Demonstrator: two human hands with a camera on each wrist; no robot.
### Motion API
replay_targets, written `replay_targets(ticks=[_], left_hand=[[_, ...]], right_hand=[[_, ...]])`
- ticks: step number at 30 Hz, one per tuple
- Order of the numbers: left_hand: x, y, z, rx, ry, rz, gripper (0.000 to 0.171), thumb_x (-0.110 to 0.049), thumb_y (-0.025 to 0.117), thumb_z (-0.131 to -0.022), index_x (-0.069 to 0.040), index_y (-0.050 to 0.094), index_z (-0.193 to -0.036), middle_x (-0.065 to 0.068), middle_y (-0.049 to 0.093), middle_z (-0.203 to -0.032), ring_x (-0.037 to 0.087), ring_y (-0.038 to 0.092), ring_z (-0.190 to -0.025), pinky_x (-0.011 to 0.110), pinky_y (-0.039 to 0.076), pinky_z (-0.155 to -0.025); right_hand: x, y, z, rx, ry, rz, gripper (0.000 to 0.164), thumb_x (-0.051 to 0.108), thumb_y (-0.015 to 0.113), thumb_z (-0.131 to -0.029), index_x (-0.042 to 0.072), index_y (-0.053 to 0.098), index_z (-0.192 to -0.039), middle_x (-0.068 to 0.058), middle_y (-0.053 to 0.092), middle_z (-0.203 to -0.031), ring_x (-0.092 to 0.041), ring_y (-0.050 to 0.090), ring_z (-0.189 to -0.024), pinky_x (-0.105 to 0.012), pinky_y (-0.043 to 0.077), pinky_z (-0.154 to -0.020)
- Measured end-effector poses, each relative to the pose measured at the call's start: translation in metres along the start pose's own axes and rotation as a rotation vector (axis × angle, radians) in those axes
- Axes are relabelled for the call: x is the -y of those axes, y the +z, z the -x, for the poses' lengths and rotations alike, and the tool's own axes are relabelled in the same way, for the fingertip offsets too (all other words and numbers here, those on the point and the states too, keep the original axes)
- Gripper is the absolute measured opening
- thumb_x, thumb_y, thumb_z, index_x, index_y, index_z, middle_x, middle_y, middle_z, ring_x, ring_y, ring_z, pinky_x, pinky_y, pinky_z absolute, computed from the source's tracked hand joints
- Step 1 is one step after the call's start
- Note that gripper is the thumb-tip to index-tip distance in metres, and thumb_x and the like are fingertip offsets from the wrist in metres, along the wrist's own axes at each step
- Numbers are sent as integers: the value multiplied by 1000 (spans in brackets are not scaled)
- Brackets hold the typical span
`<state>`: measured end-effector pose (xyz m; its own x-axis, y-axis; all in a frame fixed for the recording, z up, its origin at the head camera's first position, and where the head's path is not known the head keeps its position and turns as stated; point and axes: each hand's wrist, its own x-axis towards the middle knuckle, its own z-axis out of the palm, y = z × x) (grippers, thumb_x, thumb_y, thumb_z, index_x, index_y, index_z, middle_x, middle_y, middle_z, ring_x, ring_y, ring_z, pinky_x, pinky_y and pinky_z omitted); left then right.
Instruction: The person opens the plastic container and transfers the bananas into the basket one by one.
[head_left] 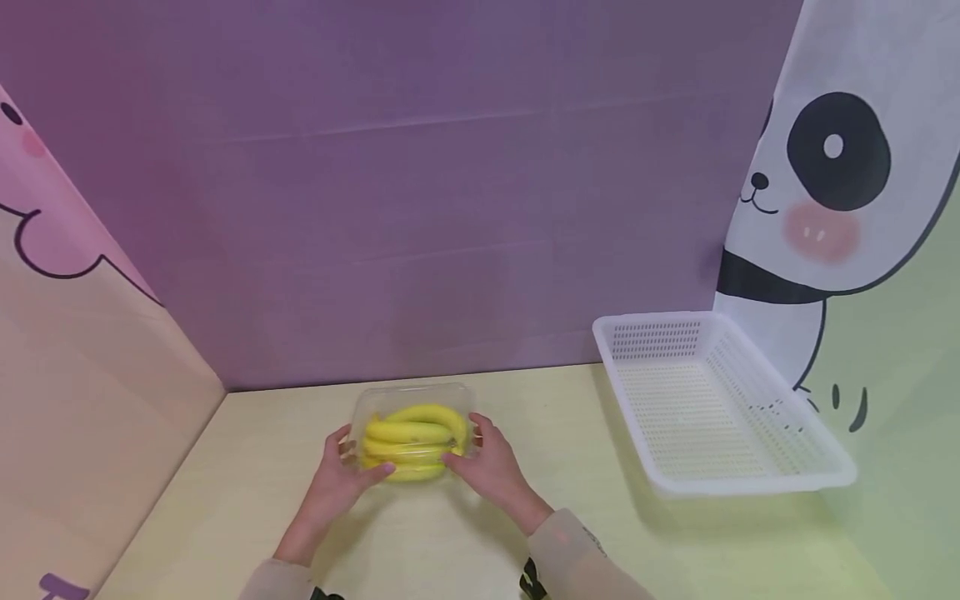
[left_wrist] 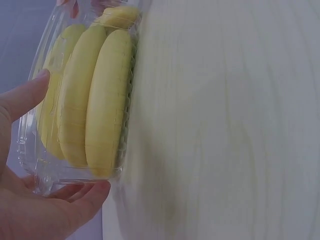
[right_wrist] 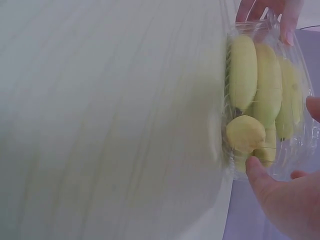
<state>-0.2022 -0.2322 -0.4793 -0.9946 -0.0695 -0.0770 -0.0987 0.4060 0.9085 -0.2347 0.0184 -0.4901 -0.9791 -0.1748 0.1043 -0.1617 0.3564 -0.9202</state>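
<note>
A clear plastic box [head_left: 415, 394] of yellow bananas [head_left: 408, 432] is between both hands, left of the middle of the table in the head view. The left hand [head_left: 339, 482] grips its left end, thumb over the front and fingers round the side. At the other end the right hand [head_left: 491, 468] holds it the same way. In the left wrist view the left thumb lies along the box's clear side [left_wrist: 30, 150], with the fingers curled at its end. The right wrist view shows the right hand [right_wrist: 292, 202] at the box. Whether the box's base touches the table cannot be told.
To the right on the pale wooden table [head_left: 247, 483] stands a white perforated plastic basket [head_left: 757, 486]. A purple backdrop [head_left: 450, 208] closes off the rear. Printed panels stand at both sides, the right one with a panda [head_left: 840, 242].
</note>
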Motion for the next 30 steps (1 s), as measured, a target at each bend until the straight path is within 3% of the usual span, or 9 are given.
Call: replay_targets(ticks=[12,22,30], left_hand=[[-11,13,4,15,29,-34,108,-27,84,-85,2,8,-155,37,28,-150,55,35,-138,61,41,-105],[-15,25,3,18,80,-64,112,-28,85,-84,6,7,-157,38,31,-147,55,39,-135,62,42,-104],[-19,35,5,25,80,-60,111,-30,85,-84,5,9,-158,38,30,-149,54,39,-135,63,41,-104]], right_hand=[[-5,-20,5,19,-28,23,82,26,82,-84,-1,41,-149,-23,55,-135,-39,57,-121,-52,50,-97],[-6,-36,8,26,-8,37,84,25,82,-83,-4,40,-149,-25,54,-136,-41,57,-122,-52,50,-97],[-10,-47,11,27,24,34,84,24,83,-82,-4,41,-149,-26,54,-138,-42,57,-123,-51,51,-97]])
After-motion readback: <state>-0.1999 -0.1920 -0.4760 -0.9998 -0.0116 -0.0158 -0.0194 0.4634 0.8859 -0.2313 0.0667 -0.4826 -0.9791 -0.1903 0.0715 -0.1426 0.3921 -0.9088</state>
